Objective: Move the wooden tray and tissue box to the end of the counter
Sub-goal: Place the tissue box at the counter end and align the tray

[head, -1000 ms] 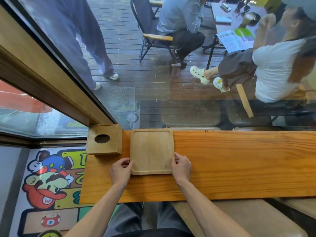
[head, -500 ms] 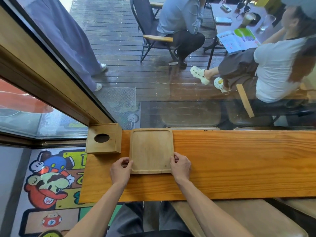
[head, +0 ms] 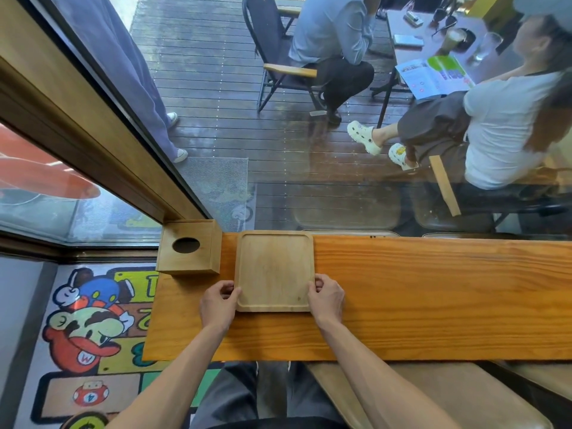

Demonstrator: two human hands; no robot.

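— Anything shifted?
— Barely. The wooden tray (head: 274, 270) sits where it was, beside the tissue box (head: 188, 247) at the counter (head: 433, 292) end; left hand (head: 218, 306) and right hand (head: 327, 300) still pinch its 2 sides. Nearly done.

A pale square wooden tray (head: 274, 269) lies flat beside the round-holed wooden tissue box (head: 188, 247) at the counter's (head: 433, 292) left end.

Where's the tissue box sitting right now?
In the head view, the tissue box sits at the far-left corner of the counter, against the window frame, just left of the wooden tray with a narrow gap between them.
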